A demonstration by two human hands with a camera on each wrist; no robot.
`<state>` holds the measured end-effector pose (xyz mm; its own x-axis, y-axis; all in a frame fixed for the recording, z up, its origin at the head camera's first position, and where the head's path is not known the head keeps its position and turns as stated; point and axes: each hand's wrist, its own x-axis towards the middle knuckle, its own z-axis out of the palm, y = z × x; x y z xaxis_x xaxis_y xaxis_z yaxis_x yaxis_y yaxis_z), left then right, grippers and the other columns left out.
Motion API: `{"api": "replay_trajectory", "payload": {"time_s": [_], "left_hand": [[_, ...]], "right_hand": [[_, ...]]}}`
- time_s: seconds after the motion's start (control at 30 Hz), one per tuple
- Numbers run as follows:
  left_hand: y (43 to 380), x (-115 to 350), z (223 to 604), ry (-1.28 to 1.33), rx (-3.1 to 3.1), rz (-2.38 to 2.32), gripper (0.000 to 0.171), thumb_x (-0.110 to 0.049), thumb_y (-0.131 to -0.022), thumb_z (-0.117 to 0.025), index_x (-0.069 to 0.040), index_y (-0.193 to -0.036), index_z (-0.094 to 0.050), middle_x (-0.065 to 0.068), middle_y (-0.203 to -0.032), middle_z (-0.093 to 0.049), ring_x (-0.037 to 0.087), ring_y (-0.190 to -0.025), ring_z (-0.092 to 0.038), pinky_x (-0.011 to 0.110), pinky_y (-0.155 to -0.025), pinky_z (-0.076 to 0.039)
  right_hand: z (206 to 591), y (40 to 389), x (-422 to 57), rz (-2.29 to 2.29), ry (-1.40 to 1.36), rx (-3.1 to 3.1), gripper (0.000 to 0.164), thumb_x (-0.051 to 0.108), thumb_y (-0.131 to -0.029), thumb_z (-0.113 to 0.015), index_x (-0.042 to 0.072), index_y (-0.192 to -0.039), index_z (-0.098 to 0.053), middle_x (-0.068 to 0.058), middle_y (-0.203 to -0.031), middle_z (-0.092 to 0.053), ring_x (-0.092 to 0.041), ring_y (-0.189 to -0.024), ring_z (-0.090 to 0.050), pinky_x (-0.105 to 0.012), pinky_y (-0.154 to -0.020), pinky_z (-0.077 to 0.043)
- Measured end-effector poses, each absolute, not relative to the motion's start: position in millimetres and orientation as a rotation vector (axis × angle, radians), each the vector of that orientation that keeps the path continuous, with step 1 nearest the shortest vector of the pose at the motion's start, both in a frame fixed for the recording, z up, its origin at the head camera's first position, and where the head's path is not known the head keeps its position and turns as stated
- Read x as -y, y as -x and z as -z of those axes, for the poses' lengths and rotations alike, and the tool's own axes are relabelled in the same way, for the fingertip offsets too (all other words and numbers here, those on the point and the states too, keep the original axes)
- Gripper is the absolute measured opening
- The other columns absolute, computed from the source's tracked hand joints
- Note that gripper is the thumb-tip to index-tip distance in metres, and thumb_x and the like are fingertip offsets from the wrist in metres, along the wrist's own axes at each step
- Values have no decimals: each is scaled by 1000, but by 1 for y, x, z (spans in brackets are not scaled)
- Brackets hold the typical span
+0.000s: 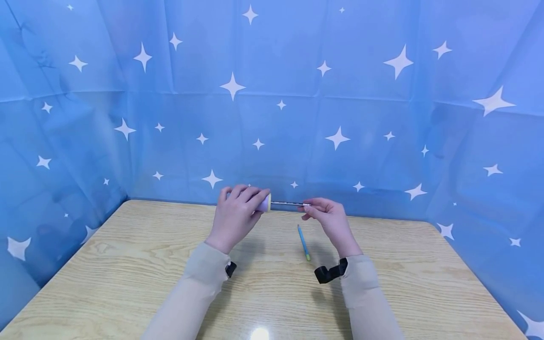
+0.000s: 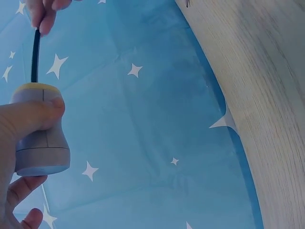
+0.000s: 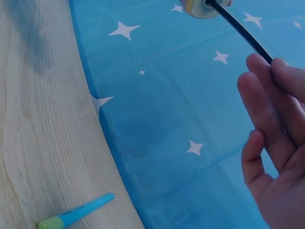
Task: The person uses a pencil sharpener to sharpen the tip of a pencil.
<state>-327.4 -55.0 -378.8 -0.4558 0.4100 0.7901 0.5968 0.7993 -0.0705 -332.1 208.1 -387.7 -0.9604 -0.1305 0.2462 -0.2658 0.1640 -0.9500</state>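
Left hand (image 1: 235, 217): wrapped round sharpener (image 2: 43, 137)
Right hand (image 1: 333, 224): pinches black pencil (image 1: 286, 203) (other end meets sharpener)
Blue pencil (image 1: 303, 242): on surface (image 1: 127, 264), near right hand

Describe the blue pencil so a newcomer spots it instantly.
Start at the wooden table. In the head view, just below and left of the right hand lies the blue pencil with its yellow-green end. Unlike the dark stick that hand pinches, it lies unheld.
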Motion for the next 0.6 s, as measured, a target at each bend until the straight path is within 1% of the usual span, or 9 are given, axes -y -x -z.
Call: {"api": "replay_trajectory", "payload": {"time_s": [0.17,0.3,0.53,0.6], "left_hand": [[327,54,379,744,2104,265,48,-17,-78,-81,-22,-124,-68,-2,-114,-66,23,-108,-55,46,-87,-38],[327,54,379,746,2106,261,48,-18,-79,-80,-23,-124,-67,-3,-114,-66,24,-109,-55,46,-88,-38],[329,54,381,754,2094,255,47,-19,-78,-80,-22,-123,-68,-2,-114,-66,24,-109,-55,46,-87,-39],[329,54,382,754,2090,254,47,-19,-78,-80,-22,-123,-68,-2,-113,-66,24,-109,-56,46,-87,-39]], "right_hand": [[387,332,-208,-1936,-386,2326,31,22,-93,-67,0,-115,-67,-8,-99,-73,-28,-88,-69,-50,-103,-35],[387,331,-208,-1927,-391,2334,33,25,-93,-67,0,-114,-67,-8,-99,-73,-26,-87,-70,-51,-103,-35],[389,332,-208,-1921,-399,2330,32,25,-93,-66,-1,-113,-67,-8,-97,-73,-24,-85,-70,-50,-103,-34],[389,332,-208,-1915,-400,2335,33,26,-94,-65,-1,-113,-67,-8,-97,-73,-24,-85,-70,-50,-102,-36]]}}
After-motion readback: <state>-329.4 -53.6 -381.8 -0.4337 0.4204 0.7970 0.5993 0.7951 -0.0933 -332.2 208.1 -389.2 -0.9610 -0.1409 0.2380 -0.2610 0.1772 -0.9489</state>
